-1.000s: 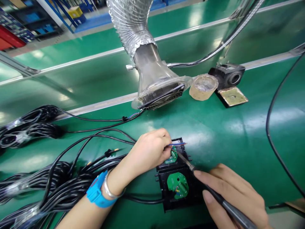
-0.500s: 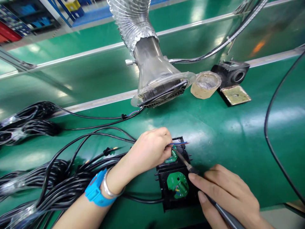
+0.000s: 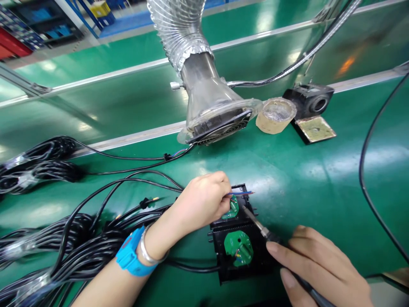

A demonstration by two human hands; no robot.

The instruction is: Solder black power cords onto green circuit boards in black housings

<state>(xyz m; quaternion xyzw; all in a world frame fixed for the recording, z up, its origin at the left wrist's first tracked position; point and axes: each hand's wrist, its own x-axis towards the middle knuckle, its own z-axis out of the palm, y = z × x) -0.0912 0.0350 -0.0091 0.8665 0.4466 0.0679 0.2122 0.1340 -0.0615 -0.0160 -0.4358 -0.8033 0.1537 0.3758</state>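
Observation:
My left hand [image 3: 207, 198] pinches thin blue and red wires [image 3: 244, 193] over the farther black housing [image 3: 241, 188]. Inside that housing sits a green circuit board [image 3: 234, 208], partly covered by my fingers. My right hand [image 3: 322, 262] grips a soldering iron [image 3: 271, 236] like a pen. Its metal tip points at the housing, a little right of the board and apart from the wires. Nearer to me, a second black housing [image 3: 220, 264] bears another round green board [image 3: 234, 243]. A blue strap [image 3: 132, 254] and a silver bangle circle my left wrist.
A fume extractor hood [image 3: 220, 115] hangs above the bench. Behind it to the right stand a round tub [image 3: 276, 115], a soldering iron holder [image 3: 308, 100] and a sponge tray [image 3: 316, 128]. Coiled black cables [image 3: 76, 247] crowd the left; a loose black cord [image 3: 362, 170] curves at the right.
My right hand has drawn the soldering iron back to the right and toward me, its tip moving off the board. My left hand keeps its pinch on the wires.

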